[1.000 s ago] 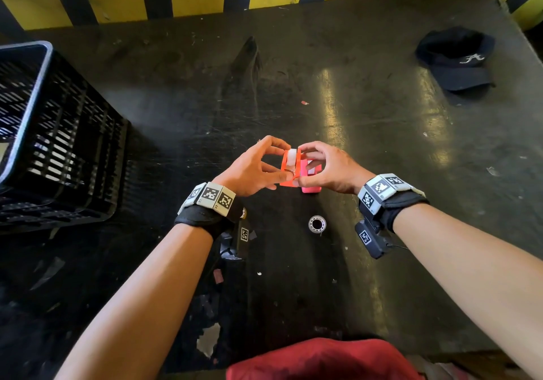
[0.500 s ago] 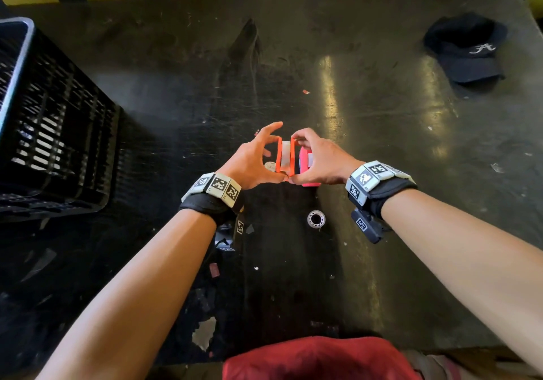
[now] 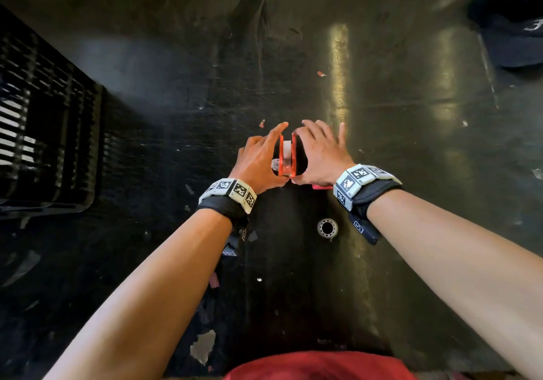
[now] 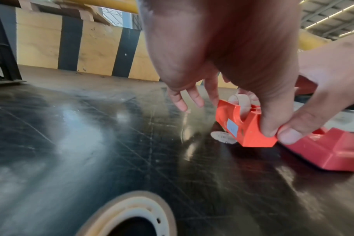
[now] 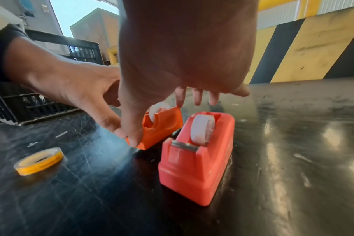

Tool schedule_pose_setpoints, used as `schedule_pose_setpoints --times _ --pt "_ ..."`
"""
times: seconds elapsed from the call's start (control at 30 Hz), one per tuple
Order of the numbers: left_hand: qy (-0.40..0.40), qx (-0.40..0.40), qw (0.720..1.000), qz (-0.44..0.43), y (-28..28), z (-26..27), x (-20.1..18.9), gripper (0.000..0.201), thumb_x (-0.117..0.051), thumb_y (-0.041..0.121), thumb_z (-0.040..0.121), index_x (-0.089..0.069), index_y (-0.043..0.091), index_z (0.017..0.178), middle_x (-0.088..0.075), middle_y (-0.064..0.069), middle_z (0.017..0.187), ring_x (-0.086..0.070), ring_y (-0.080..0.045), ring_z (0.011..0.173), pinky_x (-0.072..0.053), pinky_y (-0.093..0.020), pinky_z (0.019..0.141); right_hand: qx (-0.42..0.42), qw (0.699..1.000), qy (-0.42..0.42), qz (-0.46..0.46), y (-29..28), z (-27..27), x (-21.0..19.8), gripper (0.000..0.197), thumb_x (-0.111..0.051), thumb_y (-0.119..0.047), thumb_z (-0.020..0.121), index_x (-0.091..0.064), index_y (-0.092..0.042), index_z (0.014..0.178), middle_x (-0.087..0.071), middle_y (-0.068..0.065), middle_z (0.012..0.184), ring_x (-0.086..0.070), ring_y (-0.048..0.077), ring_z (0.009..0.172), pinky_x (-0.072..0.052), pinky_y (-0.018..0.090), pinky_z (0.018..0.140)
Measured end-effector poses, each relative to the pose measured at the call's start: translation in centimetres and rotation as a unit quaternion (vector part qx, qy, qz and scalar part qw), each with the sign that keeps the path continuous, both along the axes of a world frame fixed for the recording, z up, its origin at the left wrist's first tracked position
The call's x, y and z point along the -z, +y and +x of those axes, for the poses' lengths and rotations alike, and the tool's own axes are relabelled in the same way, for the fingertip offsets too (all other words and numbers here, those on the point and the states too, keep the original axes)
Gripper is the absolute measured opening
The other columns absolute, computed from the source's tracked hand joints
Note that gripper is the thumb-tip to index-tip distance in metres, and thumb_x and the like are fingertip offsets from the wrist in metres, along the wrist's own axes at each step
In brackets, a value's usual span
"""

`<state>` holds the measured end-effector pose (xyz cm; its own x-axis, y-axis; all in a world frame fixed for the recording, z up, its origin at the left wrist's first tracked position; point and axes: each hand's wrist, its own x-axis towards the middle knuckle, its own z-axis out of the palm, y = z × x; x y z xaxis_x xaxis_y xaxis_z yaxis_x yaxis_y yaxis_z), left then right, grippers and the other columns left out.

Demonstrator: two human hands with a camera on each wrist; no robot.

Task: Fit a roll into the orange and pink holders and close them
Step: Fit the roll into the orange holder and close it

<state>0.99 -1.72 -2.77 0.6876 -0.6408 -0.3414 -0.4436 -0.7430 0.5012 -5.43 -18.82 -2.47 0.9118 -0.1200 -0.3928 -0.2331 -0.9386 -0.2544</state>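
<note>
Between both hands the orange holder (image 3: pixel 285 159) stands on edge, a white roll (image 4: pixel 240 100) seated in its slot. My left hand (image 3: pixel 273 153) pinches its near end with the thumb, index finger stretched along its left side. From the other side my right hand (image 3: pixel 305 150) pinches the same end, its fingers spread over the top. In the right wrist view the holder (image 5: pixel 162 126) tilts just above the table. The pink holder (image 5: pixel 196 167) sits beside it with a white roll (image 5: pixel 202 129) inside, mostly hidden under my right hand in the head view.
A spare tape roll (image 3: pixel 327 227) lies flat near my right wrist. A small whitish disc (image 4: pixel 222 137) rests on the table by the orange holder. A black crate (image 3: pixel 44 132) stands at the left, a dark cap (image 3: pixel 511 26) far right.
Both hands have carried the orange holder forward and down toward the table, left of the pink holder. Their fingers have straightened and spread. The spare roll has not moved.
</note>
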Motion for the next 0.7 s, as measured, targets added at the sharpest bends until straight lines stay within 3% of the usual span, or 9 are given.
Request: schedule_pose_setpoints --times 0.17,0.37,0.53,0.7 --pt "-0.006 -0.006 1.000 0.014 -0.4 -0.1 0.8 0.123 -0.091 0.035 0.065 -0.014 0.030 0.162 -0.035 -0.005 0.162 -0.033 -0.036 0.148 -0.038 -0.065 0.113 0.007 1.000 -0.004 -0.007 0.3 0.0 0.9 0.114 -0.087 -0.055 0.063 -0.028 -0.021 0.155 -0.019 0.006 0.169 -0.010 0.034 0.158 0.001 0.074 0.120" --pt "0.015 -0.010 0.999 0.038 -0.2 -0.3 0.5 0.134 -0.092 0.030 0.066 0.001 0.037 0.162 -0.023 -0.005 0.167 -0.023 -0.036 0.154 -0.032 -0.069 0.115 0.041 0.996 0.044 0.070 -2.5 -1.1 0.3 0.136 -0.092 -0.051 0.060 -0.005 -0.033 0.162 -0.005 0.002 0.173 -0.001 0.033 0.160 0.000 0.071 0.121" --pt "0.015 -0.009 1.000 0.012 -0.3 -0.5 -0.6 0.139 -0.093 0.033 0.063 0.005 0.040 0.161 -0.014 -0.005 0.170 -0.014 -0.036 0.157 -0.027 -0.068 0.119 0.043 0.993 0.087 0.070 -5.9 -3.7 0.0 0.140 -0.094 -0.054 0.055 -0.008 -0.032 0.163 -0.014 0.000 0.172 -0.009 0.031 0.159 -0.005 0.071 0.122" --pt "0.002 -0.010 1.000 -0.025 -1.3 -1.3 -1.9 0.127 -0.090 0.037 0.067 -0.003 0.038 0.161 -0.020 -0.005 0.169 -0.014 -0.037 0.157 -0.024 -0.062 0.122 0.056 0.995 0.048 0.065 -5.3 -4.9 0.7 0.127 -0.093 -0.048 0.060 -0.019 -0.026 0.161 -0.035 0.000 0.164 -0.027 0.028 0.154 -0.001 0.070 0.123"
